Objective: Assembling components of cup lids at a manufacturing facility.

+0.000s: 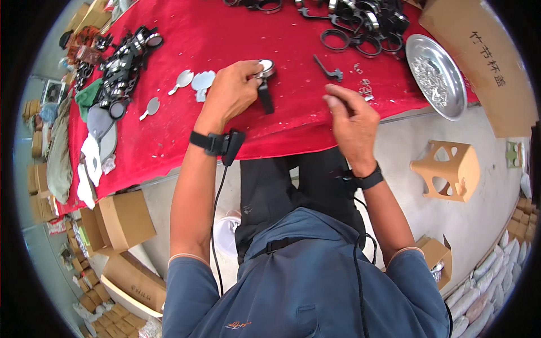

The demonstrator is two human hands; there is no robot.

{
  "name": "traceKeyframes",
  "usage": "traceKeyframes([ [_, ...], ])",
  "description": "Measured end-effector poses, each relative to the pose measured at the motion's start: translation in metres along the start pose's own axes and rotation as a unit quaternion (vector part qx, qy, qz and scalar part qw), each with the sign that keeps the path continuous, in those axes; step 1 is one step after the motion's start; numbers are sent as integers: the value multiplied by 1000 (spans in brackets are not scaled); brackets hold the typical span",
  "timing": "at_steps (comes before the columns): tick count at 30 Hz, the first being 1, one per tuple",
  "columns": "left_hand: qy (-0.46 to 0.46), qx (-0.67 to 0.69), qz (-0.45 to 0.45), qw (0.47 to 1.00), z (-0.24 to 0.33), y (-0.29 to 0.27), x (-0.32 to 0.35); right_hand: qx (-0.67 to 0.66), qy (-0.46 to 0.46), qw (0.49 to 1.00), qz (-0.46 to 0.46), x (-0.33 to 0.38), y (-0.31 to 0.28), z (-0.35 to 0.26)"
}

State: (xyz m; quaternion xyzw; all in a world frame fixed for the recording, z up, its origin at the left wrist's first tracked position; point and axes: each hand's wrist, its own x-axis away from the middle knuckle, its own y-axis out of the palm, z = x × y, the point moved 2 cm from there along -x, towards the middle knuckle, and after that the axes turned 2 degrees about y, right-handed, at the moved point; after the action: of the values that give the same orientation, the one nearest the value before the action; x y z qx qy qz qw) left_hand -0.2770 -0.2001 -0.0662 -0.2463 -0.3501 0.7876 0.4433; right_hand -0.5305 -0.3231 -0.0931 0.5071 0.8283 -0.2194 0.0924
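Note:
My left hand (232,93) is closed on a round cup lid (267,69), silver on top with a black rim, at the near middle of the red table. A black handle (265,99) hangs from the lid toward me. My right hand (355,125) hovers by the table's front edge, thumb and forefinger a little apart, with nothing visible between them. Just beyond its fingertips lies a loose black lever (328,69). Several small clear or metal bits (365,90) lie right of the lever. Left of my left hand are pale tabbed discs (182,80).
A silver oval tray (412,56) of small metal parts stands at the right edge, beside a large cardboard box (484,50). Black rings and brackets (369,46) are heaped at the far right, assembled black lids (127,67) at the left. A tan stool (451,169) stands on the floor.

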Motion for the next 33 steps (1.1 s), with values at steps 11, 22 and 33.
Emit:
traceKeyframes([
  [11,-7,101,-7,995,-7,14,-3,253,33,963,82,-84,-216,49],
  [22,4,108,-25,994,-3,10,-14,473,69,861,-174,-158,-288,99],
  [33,-41,149,-2,988,-5,14,-5,502,64,853,-127,-146,-263,133],
])
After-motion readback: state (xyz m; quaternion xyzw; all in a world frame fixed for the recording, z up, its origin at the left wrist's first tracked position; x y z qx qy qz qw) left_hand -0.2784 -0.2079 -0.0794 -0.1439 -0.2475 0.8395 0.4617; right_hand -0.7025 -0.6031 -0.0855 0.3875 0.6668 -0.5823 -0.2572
